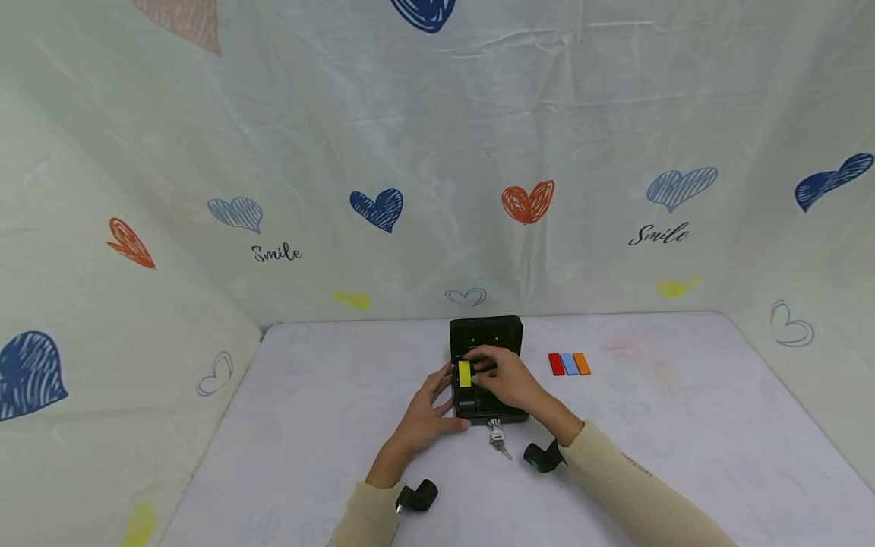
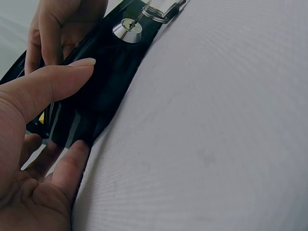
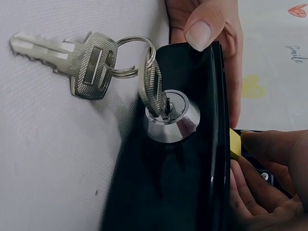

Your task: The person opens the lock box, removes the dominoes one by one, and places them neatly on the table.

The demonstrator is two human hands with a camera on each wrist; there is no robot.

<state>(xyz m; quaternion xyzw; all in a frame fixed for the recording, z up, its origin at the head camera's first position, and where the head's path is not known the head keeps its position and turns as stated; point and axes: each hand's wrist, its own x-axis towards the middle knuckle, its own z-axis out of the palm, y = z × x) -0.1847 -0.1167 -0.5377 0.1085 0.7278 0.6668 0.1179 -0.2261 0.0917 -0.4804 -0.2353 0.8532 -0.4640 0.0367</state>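
A glossy black rectangular box (image 1: 494,417) sits on a white cloth-covered table (image 1: 656,448), its black rectangular lid (image 1: 486,328) raised at the far side. The left hand (image 1: 425,416) grips the box at its near left corner, with the thumb laid against the front wall and the other fingers along the left side. The right hand (image 1: 504,376) reaches over the box and pinches a small yellow rectangular block (image 1: 465,374) between thumb and fingers; the block is at the left part of the box's interior, lengthwise from front to back — whether it touches the bottom, I cannot tell. On the front wall is a round silver metal lock (image 3: 173,126) with a silver metal key (image 3: 153,91) standing in it; a split metal ring (image 3: 126,73) joins this to a second silver key (image 3: 91,67), which hangs out over the white cloth. To the right of the box, well apart from it, a red rectangular block (image 1: 557,365), a light blue one (image 1: 570,364) and an orange one (image 1: 582,364) lie side by side in a row. Beyond the table hangs a pale sheet (image 1: 437,152) printed with hearts and the word "Smile".
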